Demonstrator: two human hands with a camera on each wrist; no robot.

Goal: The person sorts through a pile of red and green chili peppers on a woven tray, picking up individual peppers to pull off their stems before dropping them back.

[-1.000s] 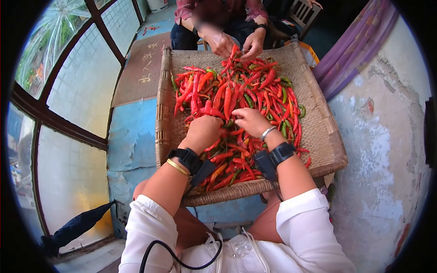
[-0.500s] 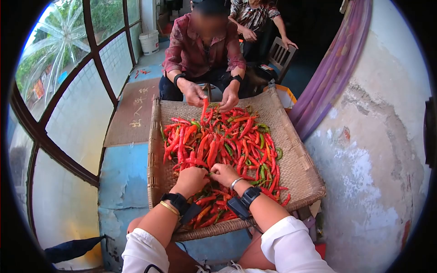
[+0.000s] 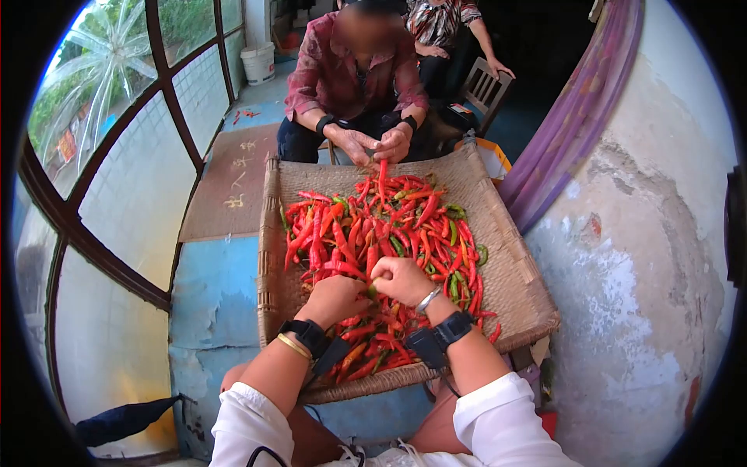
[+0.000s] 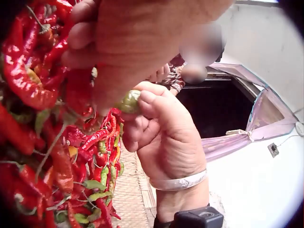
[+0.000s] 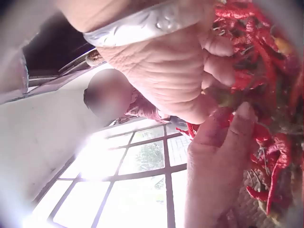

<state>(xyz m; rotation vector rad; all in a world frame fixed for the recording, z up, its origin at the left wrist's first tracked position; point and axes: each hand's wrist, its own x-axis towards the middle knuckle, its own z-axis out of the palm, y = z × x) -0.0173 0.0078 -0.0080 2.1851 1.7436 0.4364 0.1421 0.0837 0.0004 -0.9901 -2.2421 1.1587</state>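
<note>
Over a heap of mostly red chili peppers [image 3: 420, 214], my two hands meet near the middle of a shallow woven tray [image 3: 520, 307]. Between the thumb and fingers of my right hand [image 3: 401, 280] is a green chili pepper [image 4: 129, 101], its rounded end showing in the left wrist view. My left hand [image 3: 334, 300] has its fingers curled close against the right hand and pinches the same pepper from the other side. In the right wrist view the left thumb [image 5: 237, 135] lies along it, and the hands hide most of the pepper.
Across the tray a seated person [image 3: 350, 66] holds a red chili [image 3: 382, 177] in both hands. Behind are another person, a wooden chair [image 3: 484, 89] and a white bucket [image 3: 257, 64]. Windows line the left; a purple curtain [image 3: 580, 117] and worn wall stand right.
The head view has tilted up since a second ago. Over the last half second my right hand has shifted slightly up and right, and the other person's hands have come together around a red chili.
</note>
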